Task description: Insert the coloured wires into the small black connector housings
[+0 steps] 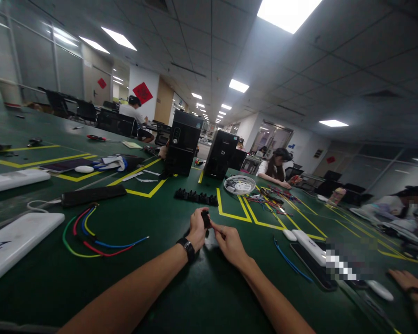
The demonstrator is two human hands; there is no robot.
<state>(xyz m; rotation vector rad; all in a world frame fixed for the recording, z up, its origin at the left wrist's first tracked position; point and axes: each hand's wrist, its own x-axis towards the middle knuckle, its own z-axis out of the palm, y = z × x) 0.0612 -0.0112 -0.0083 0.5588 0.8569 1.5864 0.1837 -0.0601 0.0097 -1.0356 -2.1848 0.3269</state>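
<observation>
In the middle of the green table, my left hand [197,230] is closed around a small black plastic block [206,219]. My right hand [229,242] comes in from the right, thumb and forefinger pinched against the block's near side. Whether those fingertips hold some small piece of their own cannot be made out. Just beyond both hands lies a row of similar black blocks [196,197]. Green, red, blue and yellow wires [101,243] curve on the table to the left. A short blue wire [289,260] lies to the right.
Two black computer towers [184,144] stand at the back. A white round basket [239,184] and jumbled wires [275,200] lie right of them. White power banks [24,243] and a black pouch [94,195] are at left. Another person's hand [406,280] rests at the right edge.
</observation>
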